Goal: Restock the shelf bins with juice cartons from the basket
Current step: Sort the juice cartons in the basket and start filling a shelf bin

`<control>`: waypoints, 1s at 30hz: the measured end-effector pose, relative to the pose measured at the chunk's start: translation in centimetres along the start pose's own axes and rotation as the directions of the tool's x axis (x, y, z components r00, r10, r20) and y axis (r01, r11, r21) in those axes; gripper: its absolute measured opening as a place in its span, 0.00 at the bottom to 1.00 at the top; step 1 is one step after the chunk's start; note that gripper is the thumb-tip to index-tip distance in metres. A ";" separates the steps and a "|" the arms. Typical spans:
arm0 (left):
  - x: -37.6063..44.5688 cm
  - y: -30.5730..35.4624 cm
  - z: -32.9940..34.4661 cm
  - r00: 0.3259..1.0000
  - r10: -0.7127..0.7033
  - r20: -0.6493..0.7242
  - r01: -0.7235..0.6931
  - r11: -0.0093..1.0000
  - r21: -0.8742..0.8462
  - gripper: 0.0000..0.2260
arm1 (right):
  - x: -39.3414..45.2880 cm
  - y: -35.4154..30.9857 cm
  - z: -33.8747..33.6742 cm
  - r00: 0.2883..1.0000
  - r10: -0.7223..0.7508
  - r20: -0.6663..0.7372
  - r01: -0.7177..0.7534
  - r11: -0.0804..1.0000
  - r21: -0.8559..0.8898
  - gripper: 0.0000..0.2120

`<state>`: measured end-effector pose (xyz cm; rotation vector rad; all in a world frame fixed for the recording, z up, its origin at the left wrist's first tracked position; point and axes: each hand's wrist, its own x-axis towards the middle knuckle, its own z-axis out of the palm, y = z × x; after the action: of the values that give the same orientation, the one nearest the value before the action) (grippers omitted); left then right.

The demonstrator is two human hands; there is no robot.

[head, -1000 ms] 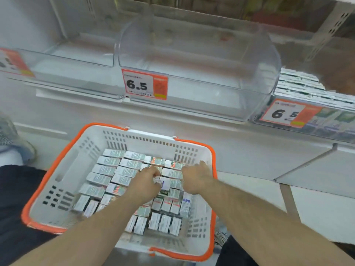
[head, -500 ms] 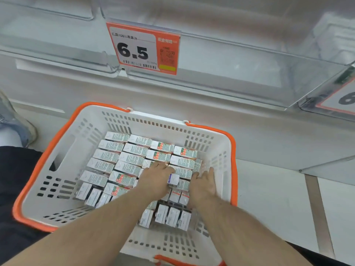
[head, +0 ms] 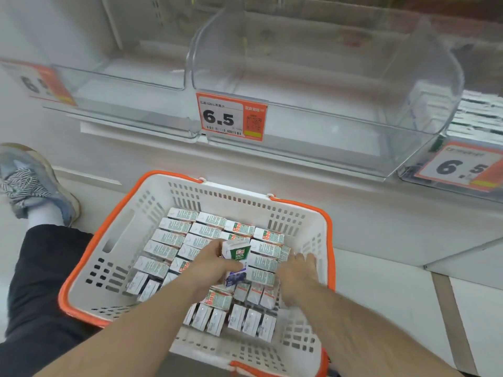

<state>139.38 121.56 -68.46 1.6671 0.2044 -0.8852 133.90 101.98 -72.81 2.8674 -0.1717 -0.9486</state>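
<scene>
A white basket with an orange rim (head: pixel 89 246) sits on the floor below the shelf, packed with several small juice cartons (head: pixel 174 238) lying flat. My left hand (head: pixel 211 263) grips one white carton with a green label (head: pixel 236 263) and holds it upright just above the others. My right hand (head: pixel 298 273) reaches down among the cartons at the basket's right side; its fingertips are hidden. A clear plastic shelf bin (head: pixel 321 110) with a 6.5 price tag (head: pixel 231 117) stands above the basket, with nothing visible in it.
Another clear bin (head: pixel 117 85) lies to the left. At the right, a bin (head: pixel 479 123) holds stacked cartons behind a second 6.5 tag (head: pixel 460 167). My leg and grey shoe (head: pixel 30 183) are left of the basket. White floor extends to the right.
My left hand has lifted one carton upright out of the pile. My right hand has shifted toward the basket's right wall. The view has tilted up, showing more of the shelf.
</scene>
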 end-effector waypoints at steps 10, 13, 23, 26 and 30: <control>-4.6 3.3 4.4 0.952 0.297 0.077 -0.306 0.942 0.140 0.14 | -12.2 8.7 -13.4 0.888 -0.088 -0.452 0.314 0.833 0.456 0.21; -6.2 5.3 5.5 0.922 0.384 0.049 -0.387 0.912 0.137 0.15 | -15.4 9.0 -14.7 0.849 0.007 -0.528 0.347 0.746 0.568 0.21; -9.6 9.0 6.2 0.763 0.632 0.137 -0.646 0.742 0.178 0.27 | -18.9 7.3 -14.0 0.764 0.103 -0.637 0.470 0.588 0.659 0.38; -10.1 9.2 6.3 0.748 0.640 0.178 -0.664 0.726 0.181 0.27 | -19.2 7.7 -14.0 0.752 0.076 -0.655 0.500 0.582 0.641 0.34; -10.2 9.5 6.3 0.742 0.636 0.210 -0.667 0.729 0.151 0.25 | -18.9 8.5 -14.7 0.698 -0.025 -0.716 0.546 0.666 0.508 0.27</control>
<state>134.87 116.25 -54.85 1.6879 -0.5860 -0.4810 126.97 97.43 -48.79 3.8129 0.0670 0.3187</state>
